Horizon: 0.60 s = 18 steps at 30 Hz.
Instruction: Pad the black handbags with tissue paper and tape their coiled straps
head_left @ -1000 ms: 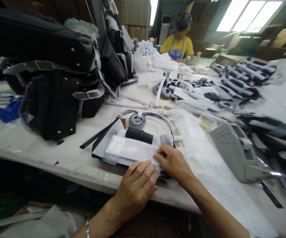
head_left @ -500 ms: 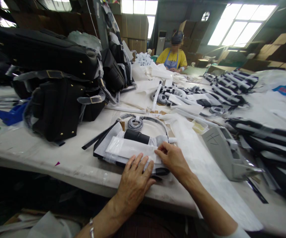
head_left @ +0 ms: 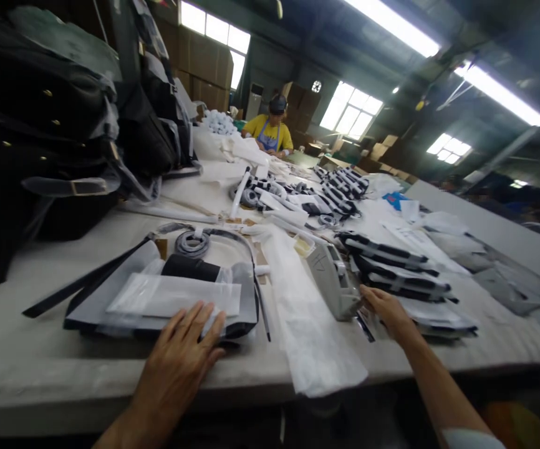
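Note:
My left hand [head_left: 181, 349] lies flat with fingers spread on the near edge of a white paper wrap [head_left: 171, 296] that covers a black strap bundle [head_left: 190, 268] on the table. My right hand [head_left: 385, 308] has reached out to the right and rests beside a grey tape dispenser [head_left: 333, 280], at its near end, next to a stack of wrapped black straps [head_left: 396, 271]. Its fingers are curled and partly hidden, and I cannot make out whether they hold anything. A long white tissue sheet [head_left: 298, 312] lies between my hands.
Black bags [head_left: 50, 137] with plastic-covered buckles are piled at the left. More wrapped straps [head_left: 340, 184] and white paper fill the table's middle and far side. A person in a yellow shirt [head_left: 270, 131] works at the far end. The table edge [head_left: 111, 399] runs near me.
My right hand left the paper wrap and moved right to the tape dispenser. My left hand stayed on the wrap. My head turned right and up.

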{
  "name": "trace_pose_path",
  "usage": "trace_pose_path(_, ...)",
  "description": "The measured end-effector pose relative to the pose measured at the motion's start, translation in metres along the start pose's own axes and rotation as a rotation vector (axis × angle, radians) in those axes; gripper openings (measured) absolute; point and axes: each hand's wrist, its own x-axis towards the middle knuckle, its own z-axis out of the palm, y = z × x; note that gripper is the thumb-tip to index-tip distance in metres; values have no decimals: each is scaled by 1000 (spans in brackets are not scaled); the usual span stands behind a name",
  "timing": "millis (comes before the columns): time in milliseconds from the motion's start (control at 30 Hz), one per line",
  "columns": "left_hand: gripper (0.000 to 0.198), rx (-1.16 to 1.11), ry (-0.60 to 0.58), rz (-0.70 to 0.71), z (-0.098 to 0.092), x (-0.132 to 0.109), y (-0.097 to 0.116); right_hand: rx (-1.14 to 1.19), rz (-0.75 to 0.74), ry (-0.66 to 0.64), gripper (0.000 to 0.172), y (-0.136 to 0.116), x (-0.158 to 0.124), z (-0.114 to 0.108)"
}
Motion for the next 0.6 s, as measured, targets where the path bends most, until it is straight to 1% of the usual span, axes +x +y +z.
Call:
trace_pose_path(33,38,22,12,26,2,-1,-2,72,41,-56,39,3,4,4)
trace_pose_path(100,39,45,36,49,3,-1,-3,167,89,-119,44,4,11,10)
trace_pose_path(167,38,50,47,43,2,0,-3,236,122,-156,45,2,15,14)
trace_pose_path(233,37,47,57,39,1,0,-2,287,131,-170,42,1,17,14)
trace_pose_path(467,38,33,45,35,2,3,-1,425,93,-124,30,-6,14,16)
trace_pose_path(600,37,37,61,49,0,4,-3,486,83,-62,30,-8,9,1)
